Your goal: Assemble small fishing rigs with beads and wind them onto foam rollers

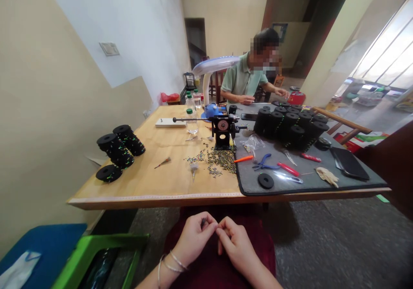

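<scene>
My left hand (193, 239) and my right hand (235, 241) are held together over my lap, below the front edge of the wooden table (155, 181). Both hands have their fingertips pinched, meeting in the middle. A tiny dark piece shows between the left thumb and fingers; I cannot make out what it is. Bangles circle my left wrist. On the table, a pile of small metal pieces (216, 160) lies in front of a black hand-crank winding machine (222, 130).
Black spools (119, 149) sit at the table's left, more black spools (290, 125) on a grey mat (306, 181) with blue pliers (264, 163), red-handled tools and a black disc (266, 180). Another person (251, 78) works at the far end. A green bin (97, 254) stands at lower left.
</scene>
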The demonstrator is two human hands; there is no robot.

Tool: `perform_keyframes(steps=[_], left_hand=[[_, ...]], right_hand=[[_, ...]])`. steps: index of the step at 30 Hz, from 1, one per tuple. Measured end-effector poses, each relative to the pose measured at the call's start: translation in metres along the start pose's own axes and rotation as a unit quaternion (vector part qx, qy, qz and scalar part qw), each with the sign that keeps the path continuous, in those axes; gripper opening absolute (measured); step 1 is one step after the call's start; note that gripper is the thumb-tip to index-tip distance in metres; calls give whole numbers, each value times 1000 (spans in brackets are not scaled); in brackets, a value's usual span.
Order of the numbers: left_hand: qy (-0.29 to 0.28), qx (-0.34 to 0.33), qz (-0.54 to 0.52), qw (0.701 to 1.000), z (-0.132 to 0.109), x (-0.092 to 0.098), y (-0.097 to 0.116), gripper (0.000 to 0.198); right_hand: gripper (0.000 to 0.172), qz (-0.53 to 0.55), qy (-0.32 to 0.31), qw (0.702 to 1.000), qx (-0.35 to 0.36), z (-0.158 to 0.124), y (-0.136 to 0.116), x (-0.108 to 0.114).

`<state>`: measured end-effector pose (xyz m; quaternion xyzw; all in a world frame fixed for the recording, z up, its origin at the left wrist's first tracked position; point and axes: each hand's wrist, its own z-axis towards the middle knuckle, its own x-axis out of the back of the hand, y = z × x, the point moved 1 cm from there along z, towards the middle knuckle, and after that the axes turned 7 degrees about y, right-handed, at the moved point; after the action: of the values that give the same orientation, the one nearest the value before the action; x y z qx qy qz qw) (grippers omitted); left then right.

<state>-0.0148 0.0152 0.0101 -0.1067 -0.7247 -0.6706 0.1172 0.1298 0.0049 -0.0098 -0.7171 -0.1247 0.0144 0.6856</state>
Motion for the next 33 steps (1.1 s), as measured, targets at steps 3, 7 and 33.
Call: perform_keyframes(steps=[3, 7, 33], left_hand=[[-43, 46, -88, 994, 1, -1, -4, 22], [-83, 142, -240, 957, 2, -3, -10, 38], [-51, 104, -131, 985, -2, -13, -14, 22]], right_hand=[[31, 35, 27, 999, -25, 2, 6, 1], [37, 109, 66, 989, -72, 7, 17, 2], [34, 75, 86, 992, -61, 3, 15, -3]])
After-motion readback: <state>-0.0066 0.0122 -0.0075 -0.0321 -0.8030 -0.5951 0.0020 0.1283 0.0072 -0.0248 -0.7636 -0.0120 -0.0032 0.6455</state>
